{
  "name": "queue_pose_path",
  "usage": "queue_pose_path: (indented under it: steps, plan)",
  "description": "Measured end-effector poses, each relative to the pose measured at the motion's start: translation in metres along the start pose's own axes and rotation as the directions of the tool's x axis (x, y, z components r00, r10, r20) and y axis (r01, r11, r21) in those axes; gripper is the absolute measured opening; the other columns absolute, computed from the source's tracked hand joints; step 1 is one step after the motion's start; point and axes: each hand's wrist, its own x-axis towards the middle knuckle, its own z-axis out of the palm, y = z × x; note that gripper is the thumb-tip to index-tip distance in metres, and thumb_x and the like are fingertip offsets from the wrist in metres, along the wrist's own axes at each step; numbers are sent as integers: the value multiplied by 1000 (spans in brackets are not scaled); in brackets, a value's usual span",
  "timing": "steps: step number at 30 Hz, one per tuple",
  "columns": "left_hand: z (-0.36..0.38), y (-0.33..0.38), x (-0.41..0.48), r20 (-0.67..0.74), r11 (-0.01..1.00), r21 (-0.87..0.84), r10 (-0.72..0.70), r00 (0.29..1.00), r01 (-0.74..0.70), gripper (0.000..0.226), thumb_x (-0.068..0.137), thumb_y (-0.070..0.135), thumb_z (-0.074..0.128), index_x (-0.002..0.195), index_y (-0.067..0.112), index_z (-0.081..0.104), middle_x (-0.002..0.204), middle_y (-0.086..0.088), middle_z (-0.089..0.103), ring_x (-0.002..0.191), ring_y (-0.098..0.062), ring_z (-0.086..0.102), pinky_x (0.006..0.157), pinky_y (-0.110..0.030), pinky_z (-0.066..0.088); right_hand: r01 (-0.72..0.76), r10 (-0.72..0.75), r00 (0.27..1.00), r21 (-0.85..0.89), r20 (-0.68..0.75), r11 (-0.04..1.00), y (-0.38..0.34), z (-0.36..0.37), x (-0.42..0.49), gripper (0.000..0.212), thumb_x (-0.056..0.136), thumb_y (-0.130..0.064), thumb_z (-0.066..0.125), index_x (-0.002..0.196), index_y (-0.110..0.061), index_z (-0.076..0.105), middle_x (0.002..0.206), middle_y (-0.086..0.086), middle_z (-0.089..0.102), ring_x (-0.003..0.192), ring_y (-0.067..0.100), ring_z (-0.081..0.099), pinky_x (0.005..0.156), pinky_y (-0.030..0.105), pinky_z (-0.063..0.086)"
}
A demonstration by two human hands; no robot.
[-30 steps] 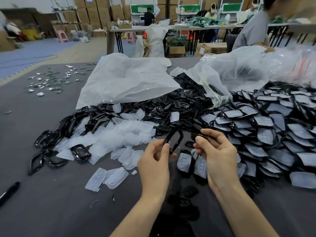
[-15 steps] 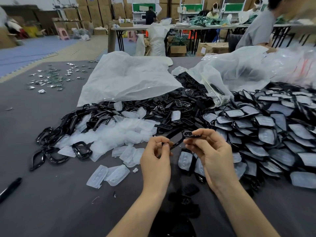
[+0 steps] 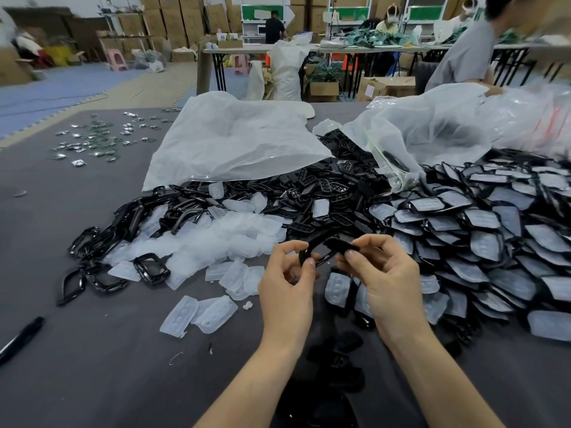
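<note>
Above a grey table (image 3: 92,366), the left hand (image 3: 285,288) pinches a black frame (image 3: 310,249), and the right hand (image 3: 391,282) pinches a black pad (image 3: 340,244) against its top. Likely the fitting step; next, press the pad squarely in.

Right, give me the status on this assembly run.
Done: a big pile of padded shells lies on the right. In hand: the left grip holds a black frame, and the right grip pinches a black insert next to it. Left: heaps of loose frames, clear pads and inserts, so plenty likely remains.
</note>
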Motion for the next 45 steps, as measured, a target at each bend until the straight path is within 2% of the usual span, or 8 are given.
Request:
queue_pose_path:
  steps: [9, 15, 19, 23, 28, 35, 41, 45]
  plan:
    - [-1, -2, 2, 30, 1000, 5, 10, 999, -10, 25, 90, 11, 63, 83, 35, 67, 81, -8, 69, 80, -31, 64, 77, -37, 52, 15, -15, 1000, -82, 4, 996, 2, 1, 1, 26, 85, 6, 63, 88, -19, 72, 74, -2, 73, 67, 11, 69, 66, 16, 53]
    - [-1, -1, 2, 83, 999, 6, 33, 996, -34, 31, 92, 4, 57, 86, 31, 69, 81, 6, 70, 75, -13, 65, 69, -12, 47, 57, -65, 997, -175, -37, 983, 3, 0, 2, 35, 86, 2, 64, 81, -31, 74, 75, -11, 73, 67, 1, 63, 65, 11, 49]
    - [0, -1, 1, 100, 999, 10, 32, 994, -33, 34, 92, 3, 57, 85, 36, 64, 87, 6, 70, 79, -19, 64, 73, -18, 50, 116, -151, 981, -262, -120, 958, -4, -10, 8, 33, 92, -6, 60, 85, -35, 74, 89, -4, 71, 71, 11, 65, 67, 20, 53]
    - [-1, -2, 1, 91, 999, 0, 34, 995, -34, 35, 91, 3, 58, 90, 37, 53, 87, 1, 72, 76, -7, 64, 69, -11, 45, 117, -143, 982, -194, -125, 974, -8, -13, 9, 32, 93, -6, 59, 90, -35, 73, 87, -8, 67, 62, 17, 65, 51, 19, 51]
    - [-2, -2, 0, 73, 996, -33, 79, 994, -77, 42, 87, -13, 52, 85, 29, 58, 92, 13, 72, 90, 1, 66, 79, -8, 45, 74, -85, 990, -95, -117, 993, -8, -14, 9, 35, 89, 1, 61, 91, -32, 71, 78, -9, 67, 65, 6, 65, 55, 14, 50]
    - [-1, -1, 0, 18, 982, -99, 164, 986, -161, 62, 81, -25, 46, 74, 34, 63, 101, 14, 70, 105, -14, 66, 94, -23, 49, -20, 27, 991, 50, -128, 999, -4, -14, 12, 23, 84, 1, 66, 91, -20, 71, 71, -5, 70, 64, 11, 68, 56, 16, 51]
    - [1, 2, -1, 55, 970, -202, 152, 987, -138, 48, 85, -18, 56, 75, 28, 65, 107, 8, 70, 97, -15, 70, 86, -19, 50, -96, 122, 988, 247, -94, 964, -4, -7, 12, 31, 73, -6, 69, 103, -5, 67, 82, 7, 75, 80, 20, 73, 69, 16, 54]
    - [3, 4, -6, 161, 974, -150, 195, 968, -171, 36, 83, -6, 62, 81, 30, 65, 115, 13, 66, 95, -11, 70, 83, -18, 51, -131, 146, 987, 171, -72, 976, -4, -6, 11, 12, 83, -4, 64, 92, -4, 71, 92, 11, 75, 88, 16, 71, 75, 18, 55]
